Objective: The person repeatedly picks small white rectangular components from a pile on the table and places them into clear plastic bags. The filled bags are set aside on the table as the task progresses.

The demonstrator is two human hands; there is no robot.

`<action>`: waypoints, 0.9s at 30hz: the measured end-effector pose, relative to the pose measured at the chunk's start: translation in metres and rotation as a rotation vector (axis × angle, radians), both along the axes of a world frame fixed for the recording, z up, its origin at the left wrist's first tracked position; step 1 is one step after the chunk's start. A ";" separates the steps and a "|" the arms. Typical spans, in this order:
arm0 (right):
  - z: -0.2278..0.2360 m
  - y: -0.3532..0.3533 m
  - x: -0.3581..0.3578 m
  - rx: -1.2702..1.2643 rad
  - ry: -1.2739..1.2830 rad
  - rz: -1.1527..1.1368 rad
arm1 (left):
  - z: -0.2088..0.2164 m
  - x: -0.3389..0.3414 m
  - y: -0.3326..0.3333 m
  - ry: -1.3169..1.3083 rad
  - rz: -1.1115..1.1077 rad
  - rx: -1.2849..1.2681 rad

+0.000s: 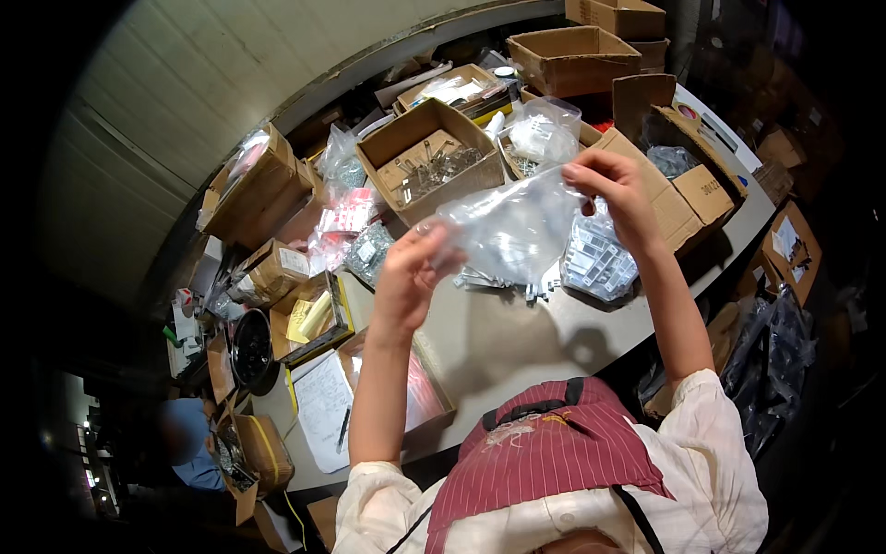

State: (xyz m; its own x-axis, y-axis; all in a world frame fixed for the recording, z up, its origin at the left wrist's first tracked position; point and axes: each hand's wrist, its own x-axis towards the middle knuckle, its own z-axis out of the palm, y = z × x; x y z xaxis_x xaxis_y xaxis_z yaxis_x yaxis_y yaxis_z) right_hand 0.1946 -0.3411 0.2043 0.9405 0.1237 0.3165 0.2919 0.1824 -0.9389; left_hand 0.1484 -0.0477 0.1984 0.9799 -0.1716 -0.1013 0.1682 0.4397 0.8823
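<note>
You hold a clear plastic bag (pixel 517 226) raised above the grey table (pixel 517 337); it is crumpled and stretched between your hands; small pale contents show dimly through the film; its lower edge hangs just above the table's far half.

Both forearms raised, left hand (pixel 406 277) pinching, right hand (pixel 614 189) pinching higher

An open cardboard box (pixel 429 157) with small metal parts stands at the back of the grey table (pixel 517 337). At the left lie a paper sheet (pixel 323 406) (a pen on it) and probably a dark round bowl (pixel 251 349).
</note>
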 end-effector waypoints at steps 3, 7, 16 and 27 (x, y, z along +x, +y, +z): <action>-0.007 -0.011 -0.018 0.074 -0.042 -0.036 | 0.009 -0.027 -0.015 -0.308 -0.080 0.282; -0.027 -0.029 -0.023 0.053 0.119 0.076 | 0.005 -0.040 -0.030 -0.882 0.001 0.794; -0.083 -0.045 -0.051 -0.127 0.235 0.248 | -0.087 -0.050 -0.054 -1.069 0.022 1.263; -0.062 -0.016 -0.034 -0.179 0.168 0.307 | -0.152 -0.097 -0.052 -1.229 -0.053 1.877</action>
